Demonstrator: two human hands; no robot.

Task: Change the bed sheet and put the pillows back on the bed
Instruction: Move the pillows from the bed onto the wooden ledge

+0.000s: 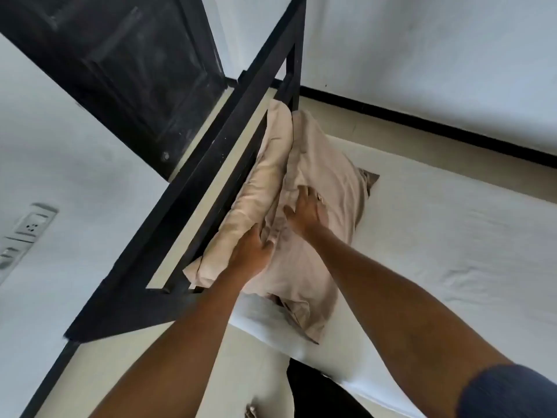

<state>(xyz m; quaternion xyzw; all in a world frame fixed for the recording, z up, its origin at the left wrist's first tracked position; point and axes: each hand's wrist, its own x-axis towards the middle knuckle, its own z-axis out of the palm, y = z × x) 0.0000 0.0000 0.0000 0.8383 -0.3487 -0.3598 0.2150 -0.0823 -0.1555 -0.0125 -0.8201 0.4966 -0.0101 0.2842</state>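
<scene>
two beige pillows [307, 188] side by side on white sheet [437, 236].

white-sheeted bed [437, 236] w/ 2 pillows [325, 176]

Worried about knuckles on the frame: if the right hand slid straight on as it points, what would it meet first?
Likely the upright pillow leaning on the headboard, before the frame itself. The right hand lies on the flat pillow. Depth is unclear.
</scene>
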